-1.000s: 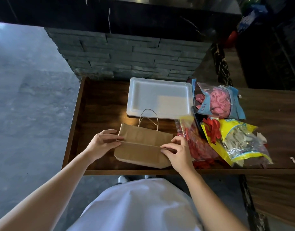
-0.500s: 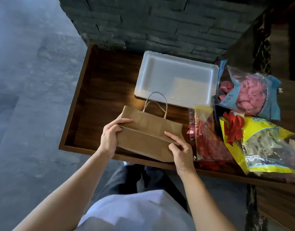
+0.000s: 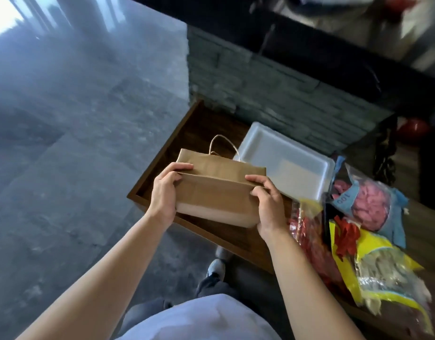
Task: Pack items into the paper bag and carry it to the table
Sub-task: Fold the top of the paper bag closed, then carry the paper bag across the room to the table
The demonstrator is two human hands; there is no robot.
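Both hands on the bag (image 3: 216,192), one at each end. Left hand (image 3: 165,190) closed round the left edge, fingers wrapped over the top at the fold line, thumb on the near face. Right hand (image 3: 268,202) closed round the right edge the same way, fingers curled over the fold, palm against the lower right corner.

Bag is brown paper, folded flat, bottom flap creased over the front. Held up off the surface (image 3: 201,128), over its near-left corner, tilted so the near edge faces the camera. Twine handle (image 3: 224,146) sticks up from the far side.

Surface is dark wood with a raised rim. On it, behind the bag and to the right: white foam tray (image 3: 285,163), lying flat. Right of the hands, a cluster of plastic packs, overlapping each other:
- pink balloon pack (image 3: 368,204) with blue border, just right of the tray
- red balloon pack (image 3: 312,239), nearest the right hand, partly under the others
- yellow pack (image 3: 383,271) with pale contents, near edge of the surface; loose red balloons (image 3: 346,239) lie on its top end

Frame has motion blur, so pack labels can't be read beyond "100" on the pink one.

Grey floor (image 3: 64,143) to the left, stone wall (image 3: 273,94) behind the surface. Shoe (image 3: 215,268) visible below the surface edge.
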